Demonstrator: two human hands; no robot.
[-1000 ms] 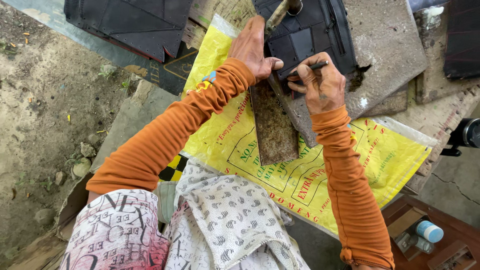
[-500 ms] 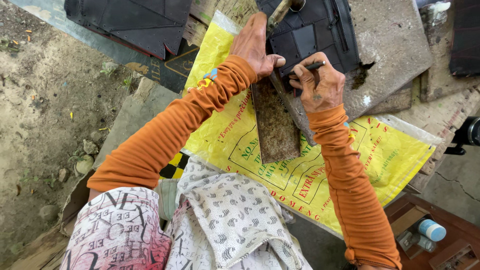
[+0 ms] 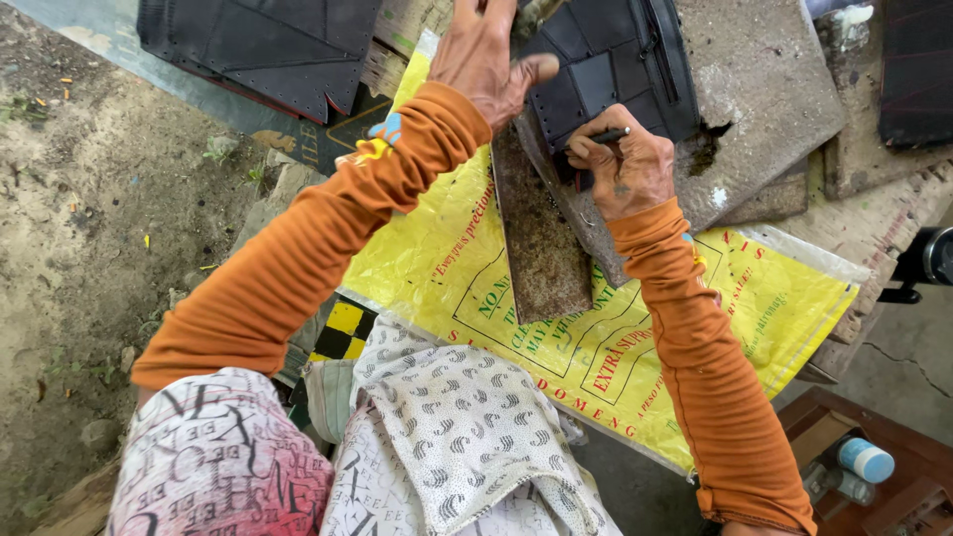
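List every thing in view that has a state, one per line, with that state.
left hand: pressed flat on the dark stitched piece, fingers spread.
right hand: closed around a thin dark tool.
thin dark tool: gripped, tip on the dark stitched piece.
dark stitched piece: lying on the stone slab, held down.
rusty metal plate: lying flat on the yellow sack.
yellow sack: spread out.
small bottle: capped, lying on its side.

A metal plate [image 3: 541, 243] lies on a woven sack [image 3: 635, 328], with a stone slab [image 3: 764, 89] behind it
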